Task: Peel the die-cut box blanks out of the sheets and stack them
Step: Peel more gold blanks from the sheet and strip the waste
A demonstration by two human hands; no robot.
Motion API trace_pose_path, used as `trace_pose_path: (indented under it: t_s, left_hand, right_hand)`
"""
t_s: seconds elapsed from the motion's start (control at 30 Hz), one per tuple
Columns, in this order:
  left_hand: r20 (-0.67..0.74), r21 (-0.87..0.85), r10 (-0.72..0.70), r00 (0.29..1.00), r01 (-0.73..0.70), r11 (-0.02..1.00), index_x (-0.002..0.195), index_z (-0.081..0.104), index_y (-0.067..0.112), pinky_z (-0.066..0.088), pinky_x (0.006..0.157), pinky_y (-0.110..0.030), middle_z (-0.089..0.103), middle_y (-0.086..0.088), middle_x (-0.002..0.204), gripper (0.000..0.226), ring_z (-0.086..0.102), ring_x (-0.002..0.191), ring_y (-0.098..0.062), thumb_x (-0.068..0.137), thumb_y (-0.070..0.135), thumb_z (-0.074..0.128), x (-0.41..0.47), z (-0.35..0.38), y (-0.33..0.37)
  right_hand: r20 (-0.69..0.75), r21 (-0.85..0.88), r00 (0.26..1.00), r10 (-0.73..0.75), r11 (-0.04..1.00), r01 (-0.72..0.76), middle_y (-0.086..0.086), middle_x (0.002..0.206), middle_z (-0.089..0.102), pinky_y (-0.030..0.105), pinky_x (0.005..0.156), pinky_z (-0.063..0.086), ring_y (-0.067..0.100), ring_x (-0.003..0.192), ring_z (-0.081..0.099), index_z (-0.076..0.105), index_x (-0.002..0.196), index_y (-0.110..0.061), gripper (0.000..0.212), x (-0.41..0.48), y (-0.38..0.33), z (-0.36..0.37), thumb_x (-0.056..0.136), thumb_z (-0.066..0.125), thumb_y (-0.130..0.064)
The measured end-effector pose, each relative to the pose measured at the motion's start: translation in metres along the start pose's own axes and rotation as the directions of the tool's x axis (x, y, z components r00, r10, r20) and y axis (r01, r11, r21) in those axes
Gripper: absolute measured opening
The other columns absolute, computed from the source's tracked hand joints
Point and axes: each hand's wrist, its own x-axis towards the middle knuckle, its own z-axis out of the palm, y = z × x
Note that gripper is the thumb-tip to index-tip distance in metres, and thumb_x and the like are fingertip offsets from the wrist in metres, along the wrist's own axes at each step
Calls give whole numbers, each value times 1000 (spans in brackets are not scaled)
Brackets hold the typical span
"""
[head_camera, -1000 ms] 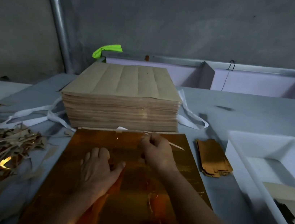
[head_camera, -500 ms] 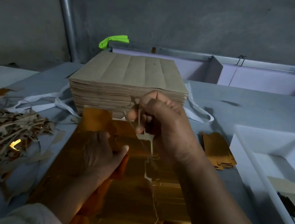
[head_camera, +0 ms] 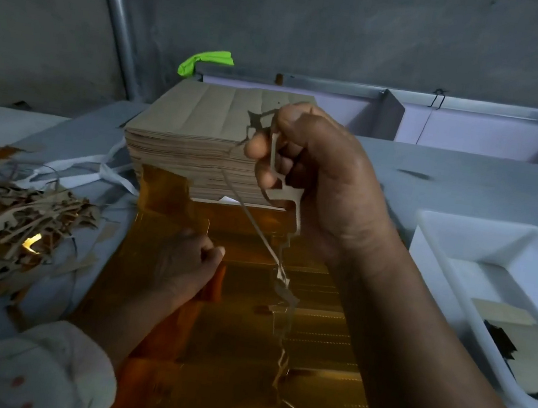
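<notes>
Two hands work one gold sheet (head_camera: pixel 239 355), which lies flat on the grey table (head_camera: pixel 469 197) in front of the person. The right hand (head_camera: pixel 316 176) is raised above the sheet's far half, its fingers curled tight round a thin, jagged waste strip (head_camera: pixel 284 195). The strip runs down from the fist to the sheet's middle line, where its lower part is not yet torn free toward the near edge.

The left hand (head_camera: pixel 179 267) bears down on the sheet's left half, just beside that line, fingers bent and thumb toward the strip. Whether it pinches an edge or only presses cannot be told. No box blank is lifted out; they seem to sit in the sheet on both sides of the strip.

Beyond the sheet's far edge stands a tall stack of brown sheets (head_camera: pixel 208 133). Left of the sheet lies a scrap heap (head_camera: pixel 8 229), and right of it a white tray (head_camera: pixel 483 241).

The step in hand looks like stripping the waste from between the blanks. The next move probably calls for a steady, low pull toward the near edge while the left hand pins the sheet, so that the thin strip does not snap or tear a blank. The scrap heap seems the place for the freed strip.
</notes>
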Motion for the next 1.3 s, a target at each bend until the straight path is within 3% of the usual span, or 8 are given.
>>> trace_pose_path:
  t_s: [0.23,0.47,0.7,0.83,0.93,1.1,1.2,1.3]
  left_hand:
    - [75,61,308,948,-313,948,86,55,37,41,71,-17,47,20,87,12,47,85,0,93,46,52,3,-25,20]
    - [59,-34,265,963,-263,964,100,65,31,46,77,-20,58,12,103,10,55,95,-4,94,29,58,5,-42,24]
    - [353,-115,379,855,-363,925,100,68,31,47,80,-17,60,16,104,11,57,94,1,94,28,59,-13,-38,40]
    - [509,-174,373,776,-332,927,106,67,25,50,86,-26,63,11,108,15,59,100,-4,95,26,57,-17,-37,52]
    - [605,-433,334,722,-54,900,106,68,13,48,96,-44,68,-3,105,21,63,98,-18,98,20,49,-19,-43,61]
    - [767,-632,520,375,583,511,110,69,7,42,89,-38,66,-13,110,40,59,105,-26,84,29,48,-11,-52,62]
    - [752,-570,643,142,629,528,121,61,7,40,94,-39,62,-13,117,49,56,113,-28,76,27,55,-9,-50,62]
    - [720,-553,693,19,620,557,121,59,8,38,98,-39,63,-10,115,47,56,114,-26,77,24,65,-11,-49,61]
  right_hand:
    - [-164,-64,986,18,998,-29,8,84,66,26,51,50,19,69,64,56,83,-14,21,20,-15,8,103,49,-17]
    - [-333,-43,943,-4,999,-11,9,90,64,30,61,58,24,79,66,54,93,-9,15,38,-15,2,104,49,-17]
    - [-424,-58,905,-28,998,4,8,89,66,31,69,58,23,84,65,55,97,-6,13,44,-10,-14,104,49,-16]
    - [-444,-69,896,-20,998,-11,8,89,66,32,73,59,22,83,64,54,91,-8,15,44,-3,-18,103,49,-15]
    - [-463,-101,886,-10,994,-42,9,92,68,35,80,59,22,87,66,55,87,-11,17,44,3,-24,103,50,-15]
    - [-529,-97,847,50,988,-119,10,95,69,33,84,59,20,90,66,54,85,-12,18,42,22,-39,102,51,-16]
    - [-566,-84,819,88,983,-163,11,95,69,28,79,60,17,87,67,54,85,-12,18,39,36,-52,102,51,-18]
    - [-599,-74,790,134,972,-221,8,85,66,27,75,60,15,78,65,55,86,-10,16,33,49,-65,100,53,-16]
